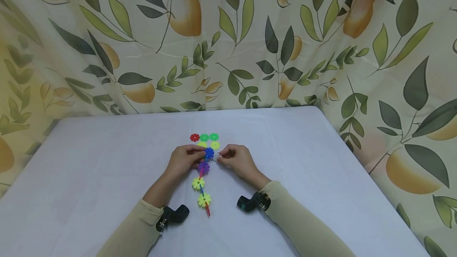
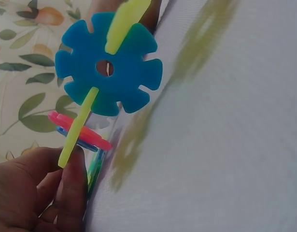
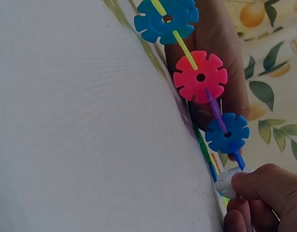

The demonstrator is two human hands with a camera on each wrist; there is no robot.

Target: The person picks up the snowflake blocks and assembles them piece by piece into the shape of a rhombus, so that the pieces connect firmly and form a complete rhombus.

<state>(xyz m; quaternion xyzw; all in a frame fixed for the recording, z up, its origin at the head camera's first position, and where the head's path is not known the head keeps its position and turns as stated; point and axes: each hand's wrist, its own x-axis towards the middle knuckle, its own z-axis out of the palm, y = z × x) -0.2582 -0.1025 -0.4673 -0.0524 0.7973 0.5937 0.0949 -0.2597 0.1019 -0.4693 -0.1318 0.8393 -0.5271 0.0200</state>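
A chain of slotted plastic discs, flower-shaped and pushed into one another at right angles, hangs between and below the hands. My left hand (image 1: 183, 159) holds the chain at its far end, fingertips at a blue disc (image 1: 209, 153). Right of it, my right hand (image 1: 240, 163) pinches a white disc (image 3: 226, 183) between thumb and fingers, right at the chain's end. A purple disc (image 1: 204, 167) and two yellow discs, the lower one (image 1: 204, 200) nearest me, follow toward a red disc (image 1: 208, 210) seen edge-on. In the wrist views the chain's colours look different.
Loose discs lie on the white-covered table (image 1: 107, 169) just beyond the hands: a red disc (image 1: 194, 137), green discs (image 1: 214, 137) and yellow discs (image 1: 215, 145). A leaf-and-fruit patterned curtain (image 1: 235, 62) stands behind the table's far edge.
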